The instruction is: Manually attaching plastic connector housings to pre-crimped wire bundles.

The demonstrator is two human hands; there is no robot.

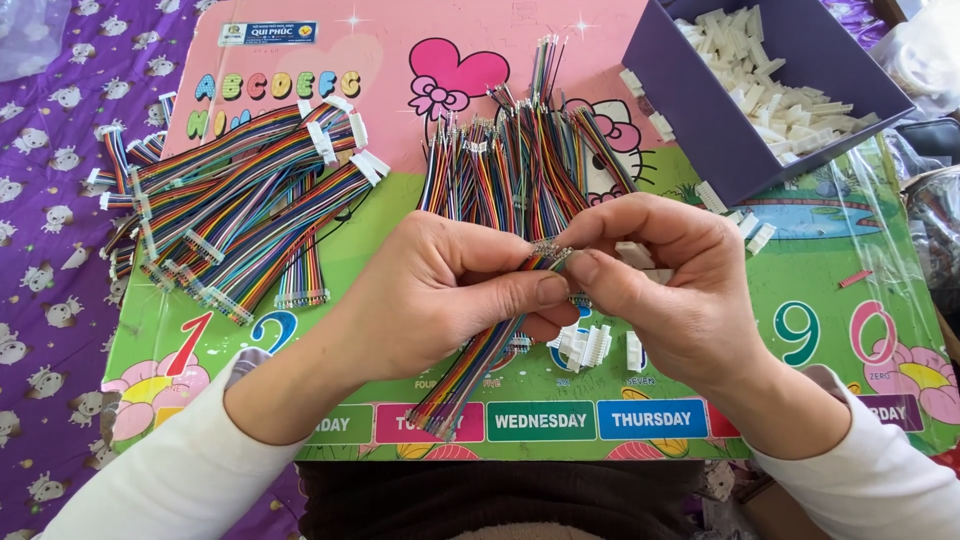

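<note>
Rainbow-coloured ribbon cable (478,362), one short length, is pinched near its bare metal-tipped end between thumb and forefinger of the left hand (440,285); its far end trails down toward the person across the board. Right hand (672,290) is closed in a fingertip pinch on the same tipped end, just where the two hands meet. Handling note, as a judgement: the wire tips look fine and loose, so a grip close behind them, with the strands kept flat and in colour order, would steady them best. Just below the hands lie a few white plastic connector housings (585,345). Behind the hands, a loose heap of unterminated cables (520,165); to the left, a pile of cables with white connectors fitted (235,205). Upper right, a purple box (700,110) holding many more white housings. All rest on a colourful children's printed board (800,290), over a purple patterned cloth (50,250).
</note>
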